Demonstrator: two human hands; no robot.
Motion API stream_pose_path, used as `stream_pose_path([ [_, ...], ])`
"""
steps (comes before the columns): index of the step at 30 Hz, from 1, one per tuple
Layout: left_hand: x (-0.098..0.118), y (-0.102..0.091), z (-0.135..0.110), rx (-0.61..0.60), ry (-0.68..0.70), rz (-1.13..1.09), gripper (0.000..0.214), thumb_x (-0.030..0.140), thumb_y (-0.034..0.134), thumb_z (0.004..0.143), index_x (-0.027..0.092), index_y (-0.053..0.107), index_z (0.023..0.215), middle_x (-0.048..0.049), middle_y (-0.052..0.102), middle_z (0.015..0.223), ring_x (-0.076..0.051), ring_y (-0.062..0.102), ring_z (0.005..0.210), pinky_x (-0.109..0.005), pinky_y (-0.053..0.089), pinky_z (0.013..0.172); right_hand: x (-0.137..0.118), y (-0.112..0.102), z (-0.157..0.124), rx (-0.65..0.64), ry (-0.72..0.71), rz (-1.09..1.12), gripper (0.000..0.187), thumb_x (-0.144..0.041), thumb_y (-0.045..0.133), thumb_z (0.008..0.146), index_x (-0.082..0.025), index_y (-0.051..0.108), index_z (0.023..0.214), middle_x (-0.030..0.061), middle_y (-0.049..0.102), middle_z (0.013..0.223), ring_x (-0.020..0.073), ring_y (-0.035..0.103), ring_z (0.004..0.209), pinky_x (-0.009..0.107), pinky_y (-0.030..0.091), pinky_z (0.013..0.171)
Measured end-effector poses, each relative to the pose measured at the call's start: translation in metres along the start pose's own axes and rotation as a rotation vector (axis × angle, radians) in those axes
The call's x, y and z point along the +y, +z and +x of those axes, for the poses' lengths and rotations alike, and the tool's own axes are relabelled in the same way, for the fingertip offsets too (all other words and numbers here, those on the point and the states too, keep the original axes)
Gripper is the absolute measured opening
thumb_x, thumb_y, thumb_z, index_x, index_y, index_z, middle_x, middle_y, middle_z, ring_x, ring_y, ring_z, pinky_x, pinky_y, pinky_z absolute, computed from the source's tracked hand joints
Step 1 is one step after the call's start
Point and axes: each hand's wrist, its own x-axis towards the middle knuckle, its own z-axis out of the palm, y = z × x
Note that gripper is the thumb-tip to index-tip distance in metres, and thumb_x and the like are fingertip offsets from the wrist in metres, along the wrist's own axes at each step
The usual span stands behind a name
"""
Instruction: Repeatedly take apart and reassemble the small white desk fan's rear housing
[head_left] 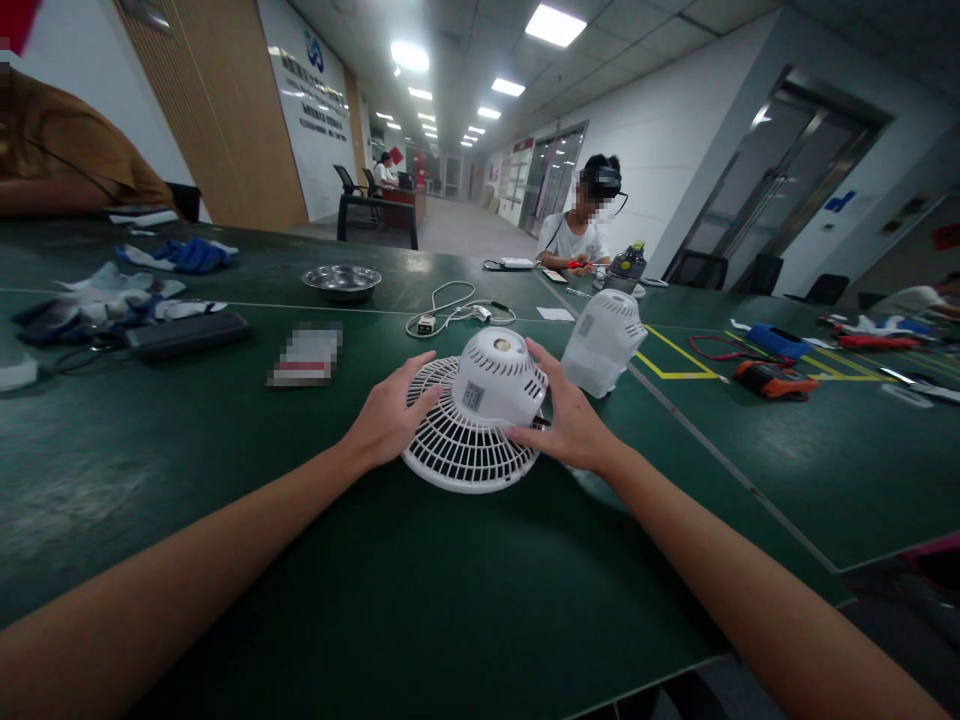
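Note:
A white fan head [487, 395] lies grille-down on the green table [375, 580], its round motor housing facing up. My left hand [390, 415] rests on the grille's left edge with fingers curved against it. My right hand [566, 415] grips the housing from the right, thumb on top and fingers wrapped around its side. A second white plastic fan part [604, 340] stands just beyond my right hand.
A white cable with plugs [457, 315], a metal bowl [341, 282], a black flat device [187, 335], blue gloves [187, 255] and cloths lie further back. Tools [772, 378] lie on the right table by yellow markings. A seated person [581, 235] works opposite.

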Motion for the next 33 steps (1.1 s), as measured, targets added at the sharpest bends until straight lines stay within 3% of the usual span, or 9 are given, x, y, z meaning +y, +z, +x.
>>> stream_pose_path([
  [2,-0.002,0.000,0.000,0.011,-0.028,-0.042,0.066,0.056,0.044,0.101,0.020,0.042,0.156,-0.0169,0.052,0.155,-0.037,0.051,0.140,-0.058,0.037,0.115,0.000,0.004,0.001,0.004,0.042,0.006,0.115,-0.041,0.086,0.072,-0.035,0.016,0.163,0.0109,0.040,0.162,0.0421,0.049,0.138,0.069,0.037,0.115],
  [7,-0.013,0.002,0.003,0.049,-0.075,-0.223,0.061,0.057,0.046,0.100,0.023,0.050,0.150,-0.0159,0.058,0.149,-0.035,0.057,0.134,-0.055,0.041,0.113,0.000,0.008,0.001,0.048,0.182,0.134,0.113,-0.036,0.089,0.067,-0.032,0.024,0.160,0.0101,0.066,0.133,0.0363,0.068,0.111,0.064,0.051,0.103],
  [10,-0.019,-0.001,0.005,0.089,-0.103,-0.421,0.059,0.056,0.049,0.098,0.021,0.054,0.146,-0.0163,0.064,0.142,-0.035,0.066,0.122,-0.053,0.051,0.103,-0.003,0.006,0.000,0.072,0.260,0.256,0.115,-0.036,0.091,0.065,-0.030,0.025,0.160,0.0081,0.074,0.114,0.0339,0.072,0.099,0.063,0.055,0.098],
  [13,-0.022,-0.006,0.008,0.155,-0.113,-0.629,0.060,0.057,0.048,0.098,0.016,0.056,0.141,-0.0179,0.066,0.138,-0.033,0.071,0.110,-0.051,0.057,0.093,-0.007,0.002,0.002,0.135,0.333,0.423,0.116,-0.037,0.092,0.063,-0.029,0.027,0.159,0.0094,0.075,0.115,0.0338,0.073,0.100,0.062,0.056,0.097],
  [16,-0.027,-0.008,0.013,0.210,-0.075,-0.736,0.057,0.057,0.042,0.099,0.017,0.058,0.137,-0.0156,0.069,0.132,-0.032,0.071,0.110,-0.049,0.057,0.093,-0.005,0.000,0.006,0.242,0.413,0.577,0.108,-0.037,0.091,0.063,-0.025,0.035,0.155,0.0104,0.075,0.115,0.0330,0.073,0.101,0.058,0.059,0.094],
  [19,-0.033,-0.004,0.016,0.206,-0.027,-0.707,0.055,0.059,0.039,0.100,0.020,0.062,0.131,-0.0133,0.071,0.130,-0.031,0.067,0.118,-0.046,0.056,0.097,-0.002,0.002,0.009,0.310,0.458,0.723,0.083,-0.040,0.085,0.068,-0.024,0.049,0.141,0.0084,0.076,0.113,0.0312,0.074,0.099,0.053,0.061,0.091],
  [22,-0.030,0.002,0.013,0.130,-0.005,-0.656,0.058,0.062,0.046,0.097,0.017,0.065,0.128,-0.0145,0.072,0.129,-0.032,0.066,0.120,-0.048,0.055,0.099,-0.001,0.007,0.007,0.172,0.495,0.868,0.049,-0.052,0.067,0.084,-0.024,0.060,0.124,0.0078,0.077,0.108,0.0296,0.074,0.096,0.050,0.062,0.085],
  [26,-0.015,0.005,0.005,-0.022,-0.098,-0.766,0.048,0.051,0.072,0.086,0.015,0.070,0.118,-0.0149,0.074,0.124,-0.033,0.071,0.114,-0.049,0.059,0.096,-0.003,0.017,0.003,-0.081,0.532,0.966,0.046,-0.058,0.042,0.096,-0.026,0.064,0.119,0.0064,0.077,0.097,0.0264,0.074,0.089,0.046,0.062,0.076],
  [33,-0.010,0.004,0.004,-0.011,-0.231,-0.695,0.028,0.037,0.080,0.081,0.018,0.075,0.100,-0.0103,0.080,0.096,-0.028,0.078,0.087,-0.050,0.065,0.081,0.002,0.025,0.004,-0.031,0.509,0.884,0.042,-0.056,0.046,0.095,-0.023,0.066,0.110,0.0075,0.076,0.089,0.0271,0.073,0.087,0.050,0.061,0.080],
])
